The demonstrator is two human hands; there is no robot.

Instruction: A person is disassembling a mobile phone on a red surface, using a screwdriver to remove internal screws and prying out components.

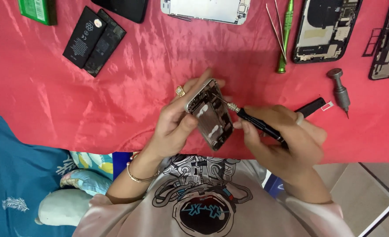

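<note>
My left hand, with a gold ring and a bracelet, holds an opened phone housing tilted above the red cloth, its inside facing up. My right hand grips a black-handled screwdriver. The screwdriver's metal tip touches the upper inside of the housing. Both hands hover close to my chest, near the cloth's front edge.
Two black batteries lie at the back left beside a green box. A white phone back, a green screwdriver with tweezers, two opened phone bodies and a grey driver sit along the back and right.
</note>
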